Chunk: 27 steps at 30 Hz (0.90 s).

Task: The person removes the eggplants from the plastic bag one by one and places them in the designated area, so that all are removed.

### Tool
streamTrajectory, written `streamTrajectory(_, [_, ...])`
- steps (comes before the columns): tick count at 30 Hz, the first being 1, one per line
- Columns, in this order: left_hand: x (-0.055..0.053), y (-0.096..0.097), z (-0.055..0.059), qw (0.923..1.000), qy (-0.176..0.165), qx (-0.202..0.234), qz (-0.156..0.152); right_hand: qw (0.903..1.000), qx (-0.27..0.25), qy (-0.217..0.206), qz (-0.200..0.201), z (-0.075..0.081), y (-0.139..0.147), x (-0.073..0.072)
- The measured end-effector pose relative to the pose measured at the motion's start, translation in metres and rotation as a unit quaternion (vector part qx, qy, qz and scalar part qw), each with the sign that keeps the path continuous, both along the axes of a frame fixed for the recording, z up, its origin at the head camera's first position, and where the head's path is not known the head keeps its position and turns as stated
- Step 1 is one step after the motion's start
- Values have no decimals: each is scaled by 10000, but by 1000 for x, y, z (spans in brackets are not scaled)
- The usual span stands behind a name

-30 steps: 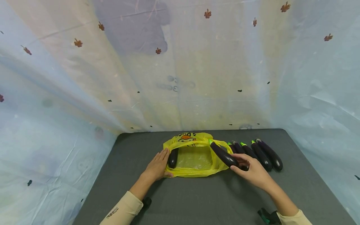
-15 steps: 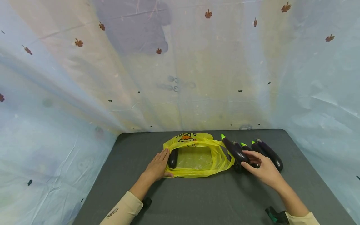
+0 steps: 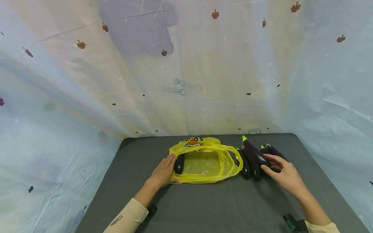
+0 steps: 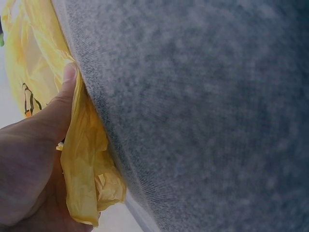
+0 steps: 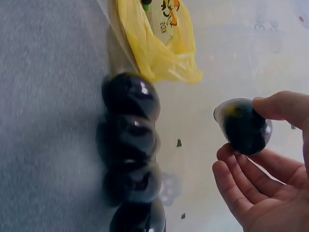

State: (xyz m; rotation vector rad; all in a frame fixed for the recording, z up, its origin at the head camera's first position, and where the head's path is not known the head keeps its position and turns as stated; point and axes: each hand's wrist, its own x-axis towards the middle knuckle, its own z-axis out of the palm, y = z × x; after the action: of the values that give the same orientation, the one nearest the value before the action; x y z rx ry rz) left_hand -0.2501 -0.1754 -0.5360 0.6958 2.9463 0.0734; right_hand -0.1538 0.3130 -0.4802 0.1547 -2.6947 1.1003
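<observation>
My left hand (image 3: 163,171) rests at the left side of a yellow plastic bag (image 3: 204,177), fingers straight along its edge and thumb spread at the front rim. In the left wrist view, the thumb (image 4: 65,94) lies against the crumpled plastic. The bag's mouth gapes toward me, and one dark eggplant (image 3: 179,165) lies inside on the left. My right hand (image 3: 284,176) grips another eggplant (image 3: 254,153) by its rounded end, thumb on one side and fingers on the other, its green stem pointing away. The right wrist view shows it raised apart from the row of eggplants (image 5: 133,137).
Several eggplants (image 3: 245,168) lie side by side right of the bag, partly hidden by the held one and my right hand. The dark grey table (image 3: 198,207) ends at a sheet-covered wall (image 3: 204,106) printed with small leaves.
My right hand has moved right with the eggplant, from the bag's right rim to over the row of eggplants. The left hand and the bag's left side have stayed put.
</observation>
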Motion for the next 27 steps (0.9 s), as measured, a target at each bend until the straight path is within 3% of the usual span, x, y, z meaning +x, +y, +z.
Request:
streamTrajectory(15, [0, 0, 1, 10000, -48, 25, 35, 9991, -26, -205, -378, -11, 31, -2])
streamTrajectory(27, [0, 1, 4, 9999, -34, -121, 36, 9961, 202, -94, -849, -25, 65, -9])
